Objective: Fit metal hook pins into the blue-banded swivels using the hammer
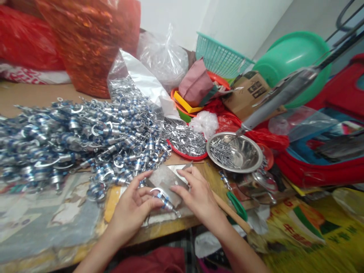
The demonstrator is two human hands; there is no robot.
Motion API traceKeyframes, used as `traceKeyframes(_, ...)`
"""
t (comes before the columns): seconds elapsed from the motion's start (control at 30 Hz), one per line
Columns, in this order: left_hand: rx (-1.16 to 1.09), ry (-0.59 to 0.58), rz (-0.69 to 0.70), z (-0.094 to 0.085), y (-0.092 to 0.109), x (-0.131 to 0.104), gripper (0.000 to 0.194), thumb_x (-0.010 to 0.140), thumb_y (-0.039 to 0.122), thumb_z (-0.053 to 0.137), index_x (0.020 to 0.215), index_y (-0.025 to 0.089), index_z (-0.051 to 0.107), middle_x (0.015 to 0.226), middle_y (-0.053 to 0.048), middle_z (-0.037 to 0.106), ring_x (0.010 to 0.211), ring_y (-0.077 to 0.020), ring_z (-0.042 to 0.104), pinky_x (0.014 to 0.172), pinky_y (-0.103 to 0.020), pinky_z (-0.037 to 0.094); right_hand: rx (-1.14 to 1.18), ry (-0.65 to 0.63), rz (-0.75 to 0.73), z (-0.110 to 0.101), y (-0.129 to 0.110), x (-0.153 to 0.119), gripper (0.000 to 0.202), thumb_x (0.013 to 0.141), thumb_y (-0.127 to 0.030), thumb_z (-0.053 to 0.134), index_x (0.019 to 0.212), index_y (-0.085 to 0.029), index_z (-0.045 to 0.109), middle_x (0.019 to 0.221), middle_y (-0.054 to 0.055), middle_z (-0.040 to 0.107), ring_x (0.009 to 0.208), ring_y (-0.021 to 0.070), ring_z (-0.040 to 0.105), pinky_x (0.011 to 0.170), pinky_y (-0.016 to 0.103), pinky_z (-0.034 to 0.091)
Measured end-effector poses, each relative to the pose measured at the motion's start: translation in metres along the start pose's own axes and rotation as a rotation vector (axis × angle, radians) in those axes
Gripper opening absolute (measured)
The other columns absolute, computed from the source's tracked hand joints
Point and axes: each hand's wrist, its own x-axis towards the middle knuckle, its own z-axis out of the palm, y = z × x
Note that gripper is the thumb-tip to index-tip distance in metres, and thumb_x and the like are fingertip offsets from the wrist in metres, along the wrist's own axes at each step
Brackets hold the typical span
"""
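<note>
My left hand [139,203] pinches a small silver and blue metal part [165,201], which has a curved silver piece at its upper end and a small ring at its lower end. My right hand [196,191] is over a flat grey metal block [163,178], its fingers bent and its thumb and index finger near a tiny metal piece [176,183]. Whether that piece is gripped or lies on the block is hard to tell. The block rests on a pale sheet at the table's front edge, between my hands.
A large heap of similar parts [85,136] covers the left. Behind the block are a red tray of metal clips [186,140] and a steel bowl [250,151] with more clips. A wooden handle [231,212] lies right of my right hand, beside a green loop [237,206].
</note>
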Motion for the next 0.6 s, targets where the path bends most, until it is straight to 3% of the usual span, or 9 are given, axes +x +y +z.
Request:
traceKeyframes(0.1,-0.002,0.010,0.002,0.000,-0.001,0.000,0.070,0.056,0.014,0.071,0.116,0.019,0.036,0.064,0.004,0.062,0.060,-0.0134,0.062,0.060,-0.025,0.052,0.030,-0.054,0.060,-0.004,0.011,0.007,0.017,0.074,-0.030,0.062,0.085,-0.019,0.068,0.081,0.004,0.064,0.076,0.0173,0.059,0.069,0.027,0.044)
traceKeyframes(0.2,-0.014,0.014,0.001,0.000,-0.001,0.000,0.070,0.056,0.014,0.071,0.116,0.019,0.036,0.063,0.004,0.062,0.059,-0.0143,0.063,0.059,-0.026,0.052,0.080,0.027,0.072,-0.008,0.015,0.011,0.011,0.075,-0.026,0.061,0.073,-0.019,0.069,0.071,0.002,0.067,0.066,0.0146,0.060,0.063,0.024,0.043)
traceKeyframes(0.3,-0.011,0.011,-0.001,0.000,-0.001,-0.001,0.070,0.055,0.015,0.072,0.116,0.019,0.037,0.063,0.004,0.062,0.060,-0.0145,0.063,0.060,-0.027,0.052,0.055,0.079,-0.109,-0.007,0.005,0.005,0.014,0.080,-0.018,0.054,0.080,-0.019,0.068,0.074,0.003,0.066,0.069,0.0142,0.059,0.064,0.024,0.043)
traceKeyframes(0.4,-0.002,0.011,0.011,0.000,-0.001,0.000,0.070,0.055,0.015,0.071,0.116,0.019,0.037,0.062,0.005,0.063,0.059,-0.0127,0.061,0.059,-0.024,0.051,-0.069,-0.016,-0.307,-0.003,-0.010,-0.006,0.028,0.082,-0.008,0.041,0.090,-0.018,0.066,0.078,0.005,0.062,0.073,0.0155,0.055,0.065,0.025,0.042)
traceKeyframes(0.6,0.002,0.002,0.032,0.000,-0.002,0.000,0.070,0.055,0.017,0.071,0.116,0.018,0.038,0.061,0.004,0.064,0.057,-0.0127,0.061,0.058,-0.024,0.051,-0.289,-0.071,-0.400,0.005,-0.024,-0.016,0.023,0.076,-0.006,0.043,0.087,-0.016,0.061,0.074,0.005,0.058,0.069,0.0179,0.050,0.060,0.029,0.038)
